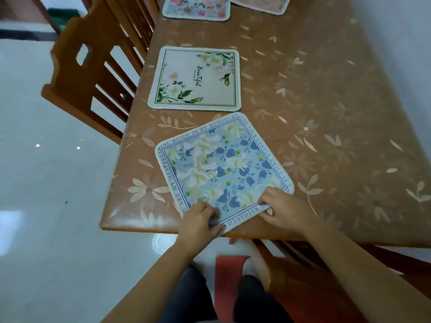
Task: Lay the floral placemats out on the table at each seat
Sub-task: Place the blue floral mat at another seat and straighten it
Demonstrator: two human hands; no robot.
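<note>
A blue floral placemat [224, 169] with lettering round its border lies skewed on the brown table [326, 113], near the front edge. My left hand [200, 220] pinches its near corner. My right hand [282, 207] grips its near right edge. Beyond it a cream placemat [196, 80] with white flowers lies flat by the left edge. Farther back lie a pink-flowered placemat [196, 8] and a peach one [258, 3], both cut off by the frame's top.
A wooden chair [93, 73] stands at the table's left side, by the cream placemat. Another chair [303, 264] with a red seat is under the front edge, beside my legs. A white wall runs along the right. Glossy tiled floor lies to the left.
</note>
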